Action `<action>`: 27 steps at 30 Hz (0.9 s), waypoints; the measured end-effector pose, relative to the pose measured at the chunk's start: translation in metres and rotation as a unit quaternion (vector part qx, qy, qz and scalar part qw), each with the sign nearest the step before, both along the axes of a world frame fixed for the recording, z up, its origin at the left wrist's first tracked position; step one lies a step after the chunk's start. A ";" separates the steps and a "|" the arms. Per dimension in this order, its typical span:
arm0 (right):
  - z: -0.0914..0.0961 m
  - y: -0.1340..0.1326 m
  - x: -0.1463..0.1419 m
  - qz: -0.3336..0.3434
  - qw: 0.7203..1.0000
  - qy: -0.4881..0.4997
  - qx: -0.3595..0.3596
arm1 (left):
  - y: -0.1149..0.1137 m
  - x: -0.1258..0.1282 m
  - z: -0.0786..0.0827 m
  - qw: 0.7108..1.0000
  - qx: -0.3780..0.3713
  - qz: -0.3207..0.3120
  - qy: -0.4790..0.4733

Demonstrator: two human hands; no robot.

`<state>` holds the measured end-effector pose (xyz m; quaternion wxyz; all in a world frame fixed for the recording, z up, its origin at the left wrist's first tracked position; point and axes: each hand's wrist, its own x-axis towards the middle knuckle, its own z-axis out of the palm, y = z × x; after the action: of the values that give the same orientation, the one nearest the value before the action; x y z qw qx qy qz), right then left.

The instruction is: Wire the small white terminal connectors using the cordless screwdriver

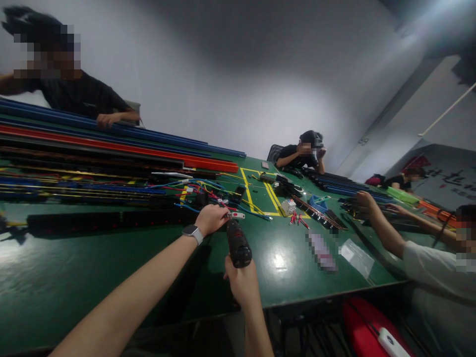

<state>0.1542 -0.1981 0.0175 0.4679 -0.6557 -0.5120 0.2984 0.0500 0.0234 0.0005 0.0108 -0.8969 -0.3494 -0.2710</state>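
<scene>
My right hand (pixel 241 280) grips a black power drill (pixel 238 243) from below, its front end pointing away from me. At that front end, my left hand (pixel 211 219), with a watch on its wrist, is closed on a small white part (pixel 238 215) with a red patch. The drill's tip is close to this part; whether they touch I cannot tell. Just beyond my left hand lies a tangle of blue, red and yellow wires (pixel 208 186) with black blocks among them. A long black bar (pixel 111 223) lies to the left.
Long blue rails (pixel 167 139) and an orange rail (pixel 211 163) fill the far left of the green table (pixel 271 282). A white block (pixel 288 207), red-handled pieces (pixel 295 218) and a plastic bag (pixel 357 259) lie right. Several people work around; one reaches in from the right.
</scene>
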 end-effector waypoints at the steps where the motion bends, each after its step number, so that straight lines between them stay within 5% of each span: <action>1: 0.000 0.000 0.000 -0.001 1.000 -0.001 -0.001 | 0.000 0.000 -0.001 1.000 0.002 0.000 -0.002; 27: -0.004 0.001 0.001 -0.001 1.000 0.008 0.002 | 0.003 0.001 -0.005 1.000 0.011 -0.004 0.000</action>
<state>0.1551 -0.1971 0.0138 0.4737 -0.6526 -0.5082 0.3024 0.0511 0.0263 -0.0047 0.0194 -0.8982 -0.3428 -0.2744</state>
